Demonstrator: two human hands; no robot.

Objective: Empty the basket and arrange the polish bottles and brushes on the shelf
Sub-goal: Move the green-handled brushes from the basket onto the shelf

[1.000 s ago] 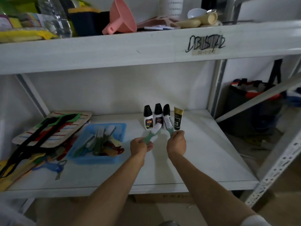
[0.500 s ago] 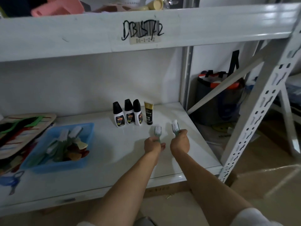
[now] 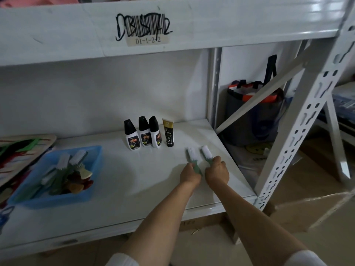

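On the shelf [image 3: 119,181], right of the polish bottles [image 3: 143,136], we are now lowering two brushes, left hand [image 3: 190,174] grasping one [image 3: 192,156], right hand [image 3: 217,172] the other [image 3: 207,153].

A white metal rack [image 3: 299,131] with slotted uprights stands against a pale wall [image 3: 96,96], dimly lit. Its upper beam carries a barcode label [image 3: 148,40] with black scrawl. Behind a diagonal brace [image 3: 259,96] sits a dark bag [image 3: 253,120]; flattened cardboard [image 3: 307,208] covers the floor.

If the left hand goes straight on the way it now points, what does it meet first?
Probably the black and gold tube, or the gap just right of it; depth is unclear. The left hand holds a brush pointing up-left toward it.
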